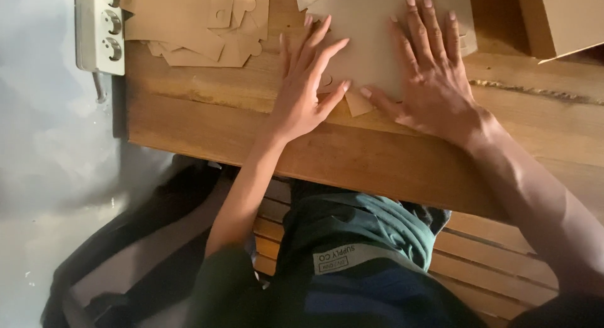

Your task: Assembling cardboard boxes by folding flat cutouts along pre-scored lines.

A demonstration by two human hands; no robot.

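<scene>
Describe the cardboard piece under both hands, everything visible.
The flat cardboard piece is plain brown, thin, die-cut, with a small tab poking out at its near edge. It lies flat on the wooden table. The left hand and right hand press on it with spread fingers; its far edge leaves the frame.

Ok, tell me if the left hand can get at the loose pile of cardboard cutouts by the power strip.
Probably yes: the left hand lies flat on the cardboard sheet, with only bare wooden table between it and the cutout pile.
</scene>
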